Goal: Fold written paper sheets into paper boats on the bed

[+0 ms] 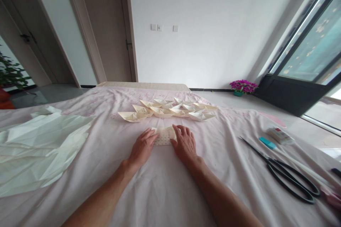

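A small folded sheet of paper (164,137), cream with a printed pattern, lies on the cloth before me. My left hand (144,146) has its fingers closed on the left edge of this paper. At the right edge, my right hand (184,144) grips it between the thumb, near the lower side, and the forefinger, near the upper side. The fingertips hide parts of both edges. Just beyond the paper stand several folded paper boats (161,112), cream and white, grouped close together in rows.
Pale crumpled sheets (45,145) cover the left of the pink cloth (160,191). On the right lie black-handled scissors (282,170), blades pointing away, a blue eraser-like block (267,143) and a small whitish pack (280,136). A potted purple flower (243,87) stands beyond, on the floor.
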Tool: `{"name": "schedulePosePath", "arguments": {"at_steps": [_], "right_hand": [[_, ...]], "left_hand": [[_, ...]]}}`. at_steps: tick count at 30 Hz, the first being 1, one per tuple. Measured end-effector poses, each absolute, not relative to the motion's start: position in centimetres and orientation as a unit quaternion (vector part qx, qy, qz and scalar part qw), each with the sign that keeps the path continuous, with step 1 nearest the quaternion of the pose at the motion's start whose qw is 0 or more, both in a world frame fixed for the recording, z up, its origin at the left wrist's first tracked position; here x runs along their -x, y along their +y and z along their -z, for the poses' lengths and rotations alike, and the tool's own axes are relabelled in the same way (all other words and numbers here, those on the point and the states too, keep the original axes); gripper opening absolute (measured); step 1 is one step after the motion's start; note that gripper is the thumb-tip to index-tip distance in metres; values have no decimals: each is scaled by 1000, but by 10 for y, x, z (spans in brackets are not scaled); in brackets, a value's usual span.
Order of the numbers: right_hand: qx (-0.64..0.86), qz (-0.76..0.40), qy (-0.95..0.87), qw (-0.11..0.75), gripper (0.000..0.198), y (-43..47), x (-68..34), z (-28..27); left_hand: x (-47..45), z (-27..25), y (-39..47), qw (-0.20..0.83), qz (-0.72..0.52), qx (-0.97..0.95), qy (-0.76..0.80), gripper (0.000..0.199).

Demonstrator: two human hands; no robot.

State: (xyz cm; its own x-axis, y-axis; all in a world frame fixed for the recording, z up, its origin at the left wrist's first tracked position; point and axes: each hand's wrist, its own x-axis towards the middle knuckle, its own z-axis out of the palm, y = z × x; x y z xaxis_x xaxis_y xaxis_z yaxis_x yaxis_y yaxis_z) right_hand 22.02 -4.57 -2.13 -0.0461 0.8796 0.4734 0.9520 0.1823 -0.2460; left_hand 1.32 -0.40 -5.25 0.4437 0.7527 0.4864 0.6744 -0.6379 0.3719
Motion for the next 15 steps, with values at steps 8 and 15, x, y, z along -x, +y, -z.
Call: {"name": "schedulePosePath", "arguments": {"at_steps": [8, 15], "right_hand": [[546, 11, -827, 135, 53, -53, -215, 30], [656, 16, -749, 93, 66, -51, -219, 34]], "left_hand": [[-14, 52, -12, -19, -182, -858, 479, 46], [-11, 46, -16, -16, -164, -807, 567, 53]]}}
